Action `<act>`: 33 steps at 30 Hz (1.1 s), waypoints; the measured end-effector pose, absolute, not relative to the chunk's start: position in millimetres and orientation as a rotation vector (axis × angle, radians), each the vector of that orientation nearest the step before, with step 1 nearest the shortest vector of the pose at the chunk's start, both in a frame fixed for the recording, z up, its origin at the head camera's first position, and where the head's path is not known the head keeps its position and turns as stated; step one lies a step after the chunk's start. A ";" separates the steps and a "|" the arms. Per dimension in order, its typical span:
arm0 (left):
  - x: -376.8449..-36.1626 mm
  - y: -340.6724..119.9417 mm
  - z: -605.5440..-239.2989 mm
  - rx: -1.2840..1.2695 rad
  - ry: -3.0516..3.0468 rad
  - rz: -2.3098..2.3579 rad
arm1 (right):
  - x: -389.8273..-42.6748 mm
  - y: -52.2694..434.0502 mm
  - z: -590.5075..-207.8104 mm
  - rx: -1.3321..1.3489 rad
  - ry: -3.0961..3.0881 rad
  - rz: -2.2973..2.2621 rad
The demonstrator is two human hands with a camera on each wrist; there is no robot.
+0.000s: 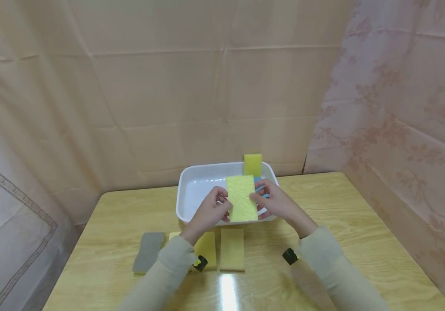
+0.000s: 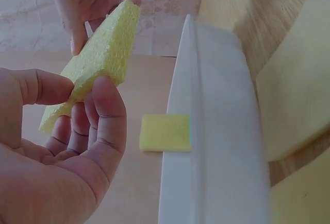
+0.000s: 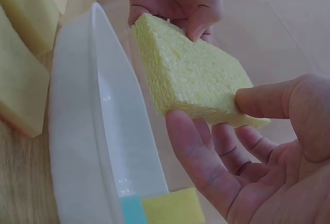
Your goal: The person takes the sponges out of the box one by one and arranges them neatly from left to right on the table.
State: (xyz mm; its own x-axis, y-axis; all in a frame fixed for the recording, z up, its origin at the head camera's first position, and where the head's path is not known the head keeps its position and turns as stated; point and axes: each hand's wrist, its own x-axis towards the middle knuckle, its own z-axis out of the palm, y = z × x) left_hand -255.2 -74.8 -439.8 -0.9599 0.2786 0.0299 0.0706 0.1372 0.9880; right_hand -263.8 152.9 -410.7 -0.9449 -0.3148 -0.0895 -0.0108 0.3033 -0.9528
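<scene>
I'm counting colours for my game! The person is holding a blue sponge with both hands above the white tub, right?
Not quite: the sponge is yellow, not blue, as the head view shows. The left hand and right hand do both hold it above the white tub.

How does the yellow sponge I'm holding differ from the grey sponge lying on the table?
The held sponge is pale yellow; the grey sponge is grey. The held sponge is up in the air above the white tub, pinched between the left hand and the right hand; the grey sponge lies flat on the wooden table, untouched, left of the other yellow sponges. Both are flat rectangular pads.
</scene>
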 end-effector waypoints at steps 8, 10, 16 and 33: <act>-251.5 -67.5 -448.3 0.340 2.162 1.978 | -259.2 159.6 -418.0 -0.275 2.298 -1.708; -249.2 -65.7 -449.5 0.334 2.142 1.981 | -256.7 162.0 -419.4 -0.285 2.302 -1.708; -243.5 -59.8 -456.1 0.327 2.109 1.980 | -249.0 168.0 -422.8 -0.305 2.334 -1.679; -233.6 -54.9 -463.0 0.374 2.079 1.978 | -241.4 179.8 -429.0 -0.269 2.379 -1.632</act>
